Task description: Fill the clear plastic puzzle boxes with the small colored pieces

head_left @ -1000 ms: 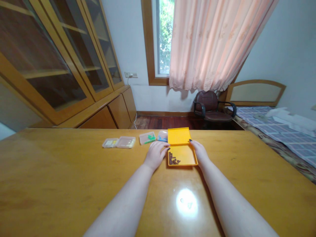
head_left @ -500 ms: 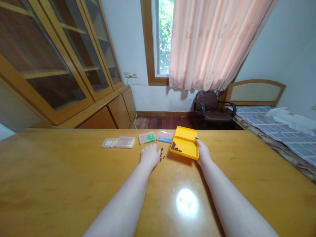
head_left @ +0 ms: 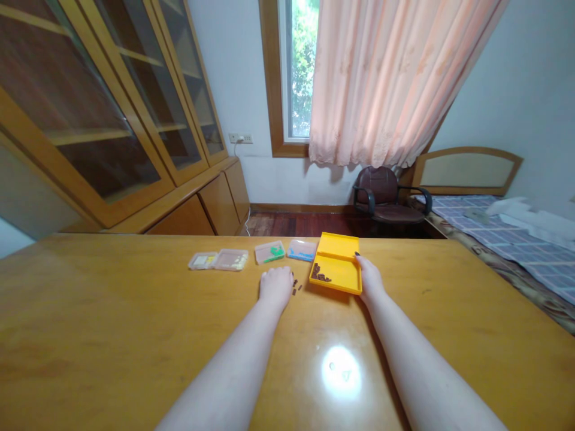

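Observation:
My right hand [head_left: 372, 280] grips the right edge of an open yellow plastic box [head_left: 344, 272], thumb over its rim. Small dark brown pieces [head_left: 319, 274] are heaped in the box's near left corner, and the box looks slightly tilted. Left of it, my left hand [head_left: 275, 284] rests low at the table with its fingers curled in. Whatever those fingers hold, if anything, is hidden. Several loose brown pieces [head_left: 294, 291] lie on the table just right of this hand.
Behind my hands stand a clear box with green pieces [head_left: 270, 254], another with blue pieces [head_left: 301, 251], and an open one with pale pieces [head_left: 232, 260]. All share the wooden table [head_left: 112, 323]. Beyond its far edge is a brown armchair [head_left: 380, 194].
My left hand has curled its fingers in more, and its thumb has drawn inward beside the loose brown pieces. The right hand keeps the yellow box in nearly the same place.

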A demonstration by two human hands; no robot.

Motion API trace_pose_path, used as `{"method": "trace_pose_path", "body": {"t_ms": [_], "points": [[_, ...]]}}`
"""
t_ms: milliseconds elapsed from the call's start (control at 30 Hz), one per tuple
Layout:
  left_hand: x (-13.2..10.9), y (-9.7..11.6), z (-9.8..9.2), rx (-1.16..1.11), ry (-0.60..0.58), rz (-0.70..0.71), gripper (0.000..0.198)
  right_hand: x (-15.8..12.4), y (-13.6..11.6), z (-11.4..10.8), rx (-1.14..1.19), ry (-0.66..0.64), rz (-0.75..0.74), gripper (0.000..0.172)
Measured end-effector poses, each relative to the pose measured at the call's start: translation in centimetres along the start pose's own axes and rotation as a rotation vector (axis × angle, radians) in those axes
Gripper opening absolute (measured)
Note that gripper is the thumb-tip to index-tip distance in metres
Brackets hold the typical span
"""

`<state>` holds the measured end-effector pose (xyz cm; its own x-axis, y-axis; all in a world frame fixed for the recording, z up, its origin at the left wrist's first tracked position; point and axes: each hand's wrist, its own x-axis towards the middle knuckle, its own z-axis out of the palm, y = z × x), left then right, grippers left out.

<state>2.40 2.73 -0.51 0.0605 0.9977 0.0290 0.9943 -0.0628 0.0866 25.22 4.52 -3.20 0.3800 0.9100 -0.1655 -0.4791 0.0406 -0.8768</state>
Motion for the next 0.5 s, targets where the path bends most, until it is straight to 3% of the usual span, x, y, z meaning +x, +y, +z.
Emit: {"method": "trace_pose_path", "body": {"t_ms": [100, 300, 400, 500], "points": [[0.0, -0.1, 0.0, 0.01, 0.034, -0.041, 0.03, -0.4, -0.5, 0.2, -0.023, 0.003, 0.084, 0.022], [-0.1, 0.0, -1.2, -0.091, 0.165, -0.027, 0.028, -1.2, -1.3, 0.6, -0.094, -0.039, 0.08, 0.021], [-0.5, 0.5, -1.8, -0.185, 0.252, 0.152, 0.027, -1.6, -1.5, 0.7, -0.142, -0.083, 0.065, 0.022], [-0.9, 1.0, -1.8, -0.274, 0.238, 0.405, 0.023, -2.0, -1.7, 0.9, -0.22, -0.184, 0.09, 0.023]]}}
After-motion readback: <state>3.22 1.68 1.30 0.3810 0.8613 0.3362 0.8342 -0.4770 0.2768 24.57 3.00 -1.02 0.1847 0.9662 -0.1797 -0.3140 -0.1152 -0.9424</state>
